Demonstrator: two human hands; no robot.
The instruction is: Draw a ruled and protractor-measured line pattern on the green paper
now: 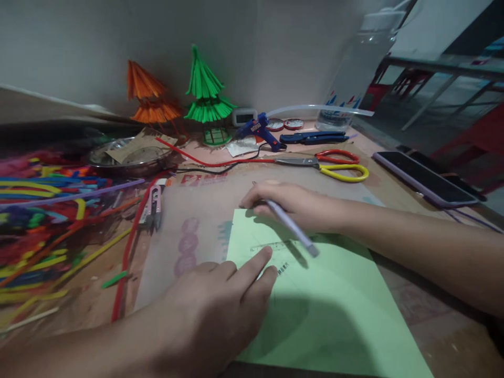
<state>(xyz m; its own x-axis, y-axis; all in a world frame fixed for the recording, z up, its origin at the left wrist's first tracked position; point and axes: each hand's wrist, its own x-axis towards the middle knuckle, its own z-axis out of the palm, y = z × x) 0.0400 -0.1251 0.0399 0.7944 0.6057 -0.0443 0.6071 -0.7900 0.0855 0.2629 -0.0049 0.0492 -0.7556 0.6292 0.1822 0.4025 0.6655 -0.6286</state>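
My right hand (303, 206) is closed around a pale purple pen (293, 228), whose blunt end slants down toward me. It rests over the top edge of a light green sheet of paper (315, 325). On the sheet's left side my left hand (236, 294) lies palm down with its fingers stretched out. A clear ruler (275, 245) with black markings shows at its fingertips; most of the ruler's outline is hard to make out. Beneath the paper is a translucent plastic sheet (165, 247) with faded print.
At left lies a pile of colourful pipe cleaners (43, 226) beside purple thread snips (155, 207). Behind stand a metal bowl (129, 165), orange (149, 94) and green (208, 94) tree-shaped models, a blue glue gun (258, 130), pliers (326, 164), a bottle (346, 73) and a phone (425, 177).
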